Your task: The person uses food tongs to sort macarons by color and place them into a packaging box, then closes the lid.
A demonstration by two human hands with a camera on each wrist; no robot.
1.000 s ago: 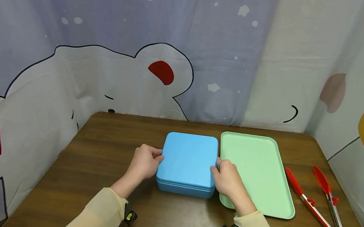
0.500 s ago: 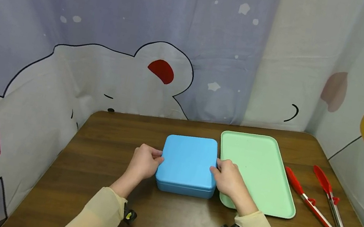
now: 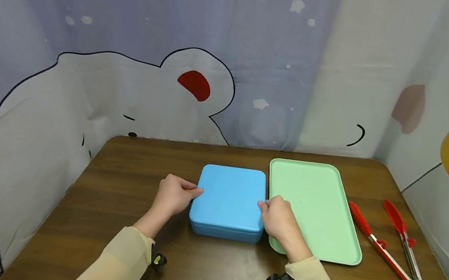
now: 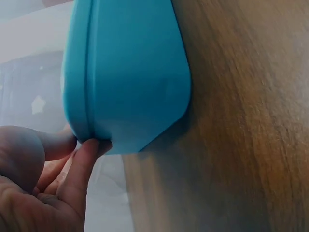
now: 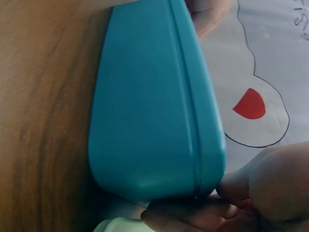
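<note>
A blue lidded box stands on the brown table in the middle of the head view, its flat lid (image 3: 230, 195) lying level over the box body (image 3: 224, 233). At the left side my left hand (image 3: 172, 195) pinches the lid's edge. My right hand (image 3: 282, 221) grips the opposite edge with thumb and curled fingers. In the left wrist view, the left thumb and fingers (image 4: 81, 164) meet at the rim near a rounded corner. In the right wrist view, the right hand's fingers (image 5: 176, 212) sit below the lid seam. What the box contains is hidden.
A pale green tray (image 3: 315, 209) lies right beside the box, under the right forearm. Farther right, red-and-silver tongs (image 3: 399, 268) lie spread on the table (image 3: 149, 162). A printed curtain (image 3: 267, 43) hangs behind and along both sides.
The lid has come down onto the box body, so the layered gap at the front has narrowed to one seam. Both hands keep their places at the sides. The head view has shifted slightly.
</note>
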